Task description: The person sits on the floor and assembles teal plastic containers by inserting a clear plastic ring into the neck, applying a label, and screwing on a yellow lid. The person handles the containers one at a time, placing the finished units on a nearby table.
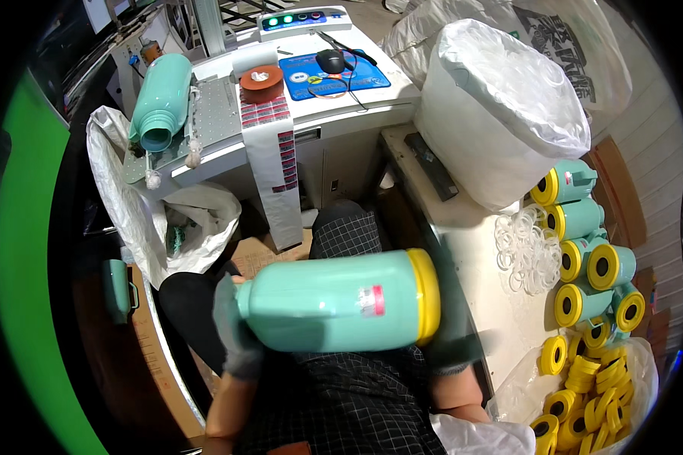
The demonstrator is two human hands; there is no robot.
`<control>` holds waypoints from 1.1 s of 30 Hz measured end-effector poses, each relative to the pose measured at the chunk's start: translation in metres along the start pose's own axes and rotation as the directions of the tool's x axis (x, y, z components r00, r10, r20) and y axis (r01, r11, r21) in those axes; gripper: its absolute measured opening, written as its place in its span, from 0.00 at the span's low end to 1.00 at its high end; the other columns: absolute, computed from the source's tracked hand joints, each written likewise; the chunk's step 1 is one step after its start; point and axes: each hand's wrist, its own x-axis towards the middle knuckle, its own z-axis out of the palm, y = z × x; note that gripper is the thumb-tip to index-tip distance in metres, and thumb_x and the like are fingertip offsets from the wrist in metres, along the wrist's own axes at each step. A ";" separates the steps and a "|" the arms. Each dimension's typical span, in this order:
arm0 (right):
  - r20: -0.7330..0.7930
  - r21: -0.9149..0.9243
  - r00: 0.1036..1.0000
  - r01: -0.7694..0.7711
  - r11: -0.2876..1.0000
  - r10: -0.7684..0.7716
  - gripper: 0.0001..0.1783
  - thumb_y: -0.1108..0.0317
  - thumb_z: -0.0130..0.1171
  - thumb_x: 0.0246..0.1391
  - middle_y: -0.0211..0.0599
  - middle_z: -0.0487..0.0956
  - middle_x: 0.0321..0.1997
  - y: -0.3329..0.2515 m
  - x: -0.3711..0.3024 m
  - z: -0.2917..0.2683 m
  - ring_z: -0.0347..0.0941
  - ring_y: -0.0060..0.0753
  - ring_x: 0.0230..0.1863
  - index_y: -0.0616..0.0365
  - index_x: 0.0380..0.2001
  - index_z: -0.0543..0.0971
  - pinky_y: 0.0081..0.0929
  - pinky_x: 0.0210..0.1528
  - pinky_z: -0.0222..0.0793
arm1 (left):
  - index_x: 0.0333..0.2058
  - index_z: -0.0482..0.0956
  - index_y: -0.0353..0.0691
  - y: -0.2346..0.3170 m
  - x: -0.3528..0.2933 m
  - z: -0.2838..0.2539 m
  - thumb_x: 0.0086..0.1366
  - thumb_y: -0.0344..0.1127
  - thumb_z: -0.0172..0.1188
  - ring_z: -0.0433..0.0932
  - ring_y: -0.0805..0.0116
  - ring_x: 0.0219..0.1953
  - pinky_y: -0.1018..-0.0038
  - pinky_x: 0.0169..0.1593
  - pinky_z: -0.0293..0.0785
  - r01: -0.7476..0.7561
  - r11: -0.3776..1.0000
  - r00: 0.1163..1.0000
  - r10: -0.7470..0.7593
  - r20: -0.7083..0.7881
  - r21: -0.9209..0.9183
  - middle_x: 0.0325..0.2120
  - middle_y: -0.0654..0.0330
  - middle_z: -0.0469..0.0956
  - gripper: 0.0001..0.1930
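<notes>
A teal thermos flask body (pixel 319 303) lies sideways across my lap, its neck to the left and a yellow base (pixel 426 296) on its right end. A small red and white label (pixel 372 301) sticks to its side. My left hand (pixel 237 330), in a grey glove, is closed around the neck end, with part of the fingers hidden behind it. Beside the yellow base, my right hand (pixel 457 330) is smeared by motion, also in a dark grey glove. Its fingers cannot be made out, nor whether it touches the base.
Another teal flask body (pixel 163 98) rests on the machine table, near an orange roll (pixel 262 82) and a hanging label strip (pixel 277 174). On the right bench are clear rings (pixel 527 250), a white sack (pixel 493 114), several finished flasks (pixel 580 220) and yellow bases (pixel 584 387).
</notes>
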 end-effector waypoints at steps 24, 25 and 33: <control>0.113 0.250 0.991 0.045 0.967 -0.075 0.61 0.18 0.28 0.63 0.46 0.54 0.83 0.004 -0.016 0.009 0.47 0.45 0.83 0.63 0.78 0.53 0.48 0.83 0.37 | 0.62 0.70 0.33 -0.013 0.011 -0.013 0.81 0.41 0.45 0.76 0.69 0.56 0.73 0.60 0.73 -0.199 0.949 0.980 0.193 0.047 0.243 0.54 0.57 0.77 0.20; 0.125 0.316 0.991 -0.081 0.945 0.043 0.51 0.30 0.37 0.69 0.48 0.56 0.81 0.013 -0.032 0.018 0.50 0.45 0.81 0.64 0.77 0.56 0.47 0.81 0.44 | 0.62 0.70 0.33 -0.008 0.010 -0.010 0.81 0.41 0.46 0.76 0.69 0.57 0.72 0.61 0.72 -0.209 0.942 0.978 0.200 0.061 0.262 0.56 0.57 0.76 0.20; 0.053 0.435 0.952 -0.293 0.851 0.301 0.24 0.54 0.47 0.76 0.29 0.80 0.42 0.049 -0.036 0.005 0.75 0.21 0.43 0.66 0.56 0.77 0.24 0.50 0.74 | 0.61 0.67 0.35 0.062 -0.014 0.045 0.72 0.45 0.54 0.73 0.60 0.57 0.63 0.63 0.70 -0.279 0.958 0.959 0.274 0.075 0.065 0.56 0.54 0.70 0.26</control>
